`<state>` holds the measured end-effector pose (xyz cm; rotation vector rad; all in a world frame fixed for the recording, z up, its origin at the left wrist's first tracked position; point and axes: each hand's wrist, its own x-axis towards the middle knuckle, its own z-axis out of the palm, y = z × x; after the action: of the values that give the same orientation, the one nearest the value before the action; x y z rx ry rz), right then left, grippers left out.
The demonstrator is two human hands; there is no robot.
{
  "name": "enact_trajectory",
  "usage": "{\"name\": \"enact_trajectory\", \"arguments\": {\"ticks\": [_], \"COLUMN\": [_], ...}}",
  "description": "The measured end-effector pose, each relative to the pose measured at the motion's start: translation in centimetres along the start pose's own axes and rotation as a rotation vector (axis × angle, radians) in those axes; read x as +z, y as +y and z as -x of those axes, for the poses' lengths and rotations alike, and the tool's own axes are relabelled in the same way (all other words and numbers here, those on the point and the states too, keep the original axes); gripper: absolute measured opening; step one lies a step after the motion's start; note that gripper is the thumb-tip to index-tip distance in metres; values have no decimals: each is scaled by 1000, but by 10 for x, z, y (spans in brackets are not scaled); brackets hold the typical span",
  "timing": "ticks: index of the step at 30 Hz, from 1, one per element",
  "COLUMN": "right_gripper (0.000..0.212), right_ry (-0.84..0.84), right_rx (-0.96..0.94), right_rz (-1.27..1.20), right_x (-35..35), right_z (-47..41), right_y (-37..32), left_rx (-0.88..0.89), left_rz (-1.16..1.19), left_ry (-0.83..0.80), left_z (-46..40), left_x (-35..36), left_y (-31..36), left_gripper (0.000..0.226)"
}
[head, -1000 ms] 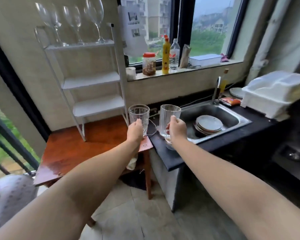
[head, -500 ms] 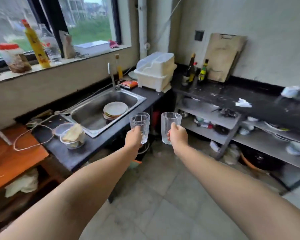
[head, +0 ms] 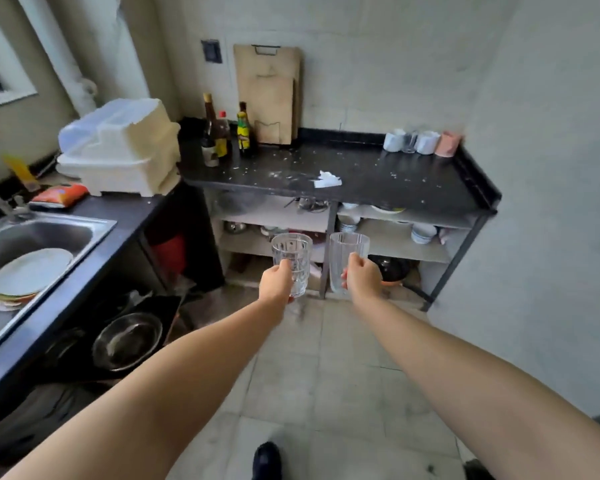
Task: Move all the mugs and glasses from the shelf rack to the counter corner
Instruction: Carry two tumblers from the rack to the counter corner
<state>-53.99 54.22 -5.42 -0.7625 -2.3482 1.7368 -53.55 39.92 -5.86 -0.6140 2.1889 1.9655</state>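
Observation:
My left hand point(head: 276, 283) grips a clear patterned glass point(head: 291, 258) upright in front of me. Beside it, my right hand point(head: 361, 276) grips a taller ribbed clear glass point(head: 347, 252). Both glasses hang over the tiled floor, short of the black counter point(head: 378, 181). At the counter's far right corner stand white mugs point(head: 394, 141), a small clear glass point(head: 409, 142) and a pink mug point(head: 446, 144) in a row against the wall. The shelf rack is out of view.
A steel sink point(head: 39, 237) with stacked plates lies at left, a white dish rack point(head: 122, 147) behind it. Bottles point(head: 222, 133) and a cutting board point(head: 267, 95) stand at the counter's back. Crumpled paper point(head: 327, 180) lies on the counter. Open shelves below hold bowls and pans.
The view has swung right from the shelf rack and sink to the black counter. Both hands have carried their glasses along, still held upright, and the counter is nearer.

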Motion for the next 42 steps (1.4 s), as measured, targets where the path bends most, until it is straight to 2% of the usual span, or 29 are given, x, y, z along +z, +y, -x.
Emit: {"name": "enact_trajectory", "arguments": {"ticks": [5, 13, 20, 24, 27, 29, 36, 42], "right_gripper": [43, 42, 37, 39, 40, 40, 45, 43], "right_ry": [117, 277, 351, 363, 357, 341, 292, 293], "right_rx": [56, 98, 186, 201, 185, 173, 146, 247], "right_rz": [-22, -72, -109, -115, -129, -129, -34, -59], "right_x": [-25, -56, -88, -111, -135, -152, -203, -214], "right_z": [-79, -219, -310, -367, -426, -468, -586, -666], "right_y": [4, -32, -34, -30, -31, -34, -41, -23], "left_rx": [9, 31, -92, -131, -149, -144, -197, -255], "left_rz": [-124, -284, -177, -166, -126, -94, -17, 4], "left_ry": [-112, -296, -421, -452, -451, -445, -396, -368], "left_z": [-63, -180, -244, -275, -301, -319, -379, -427], "left_x": [73, 174, 271, 330, 383, 419, 515, 579], "left_y": [25, 93, 129, 138, 153, 164, 199, 213], "left_gripper": [38, 37, 52, 50, 29, 25, 24, 24]}}
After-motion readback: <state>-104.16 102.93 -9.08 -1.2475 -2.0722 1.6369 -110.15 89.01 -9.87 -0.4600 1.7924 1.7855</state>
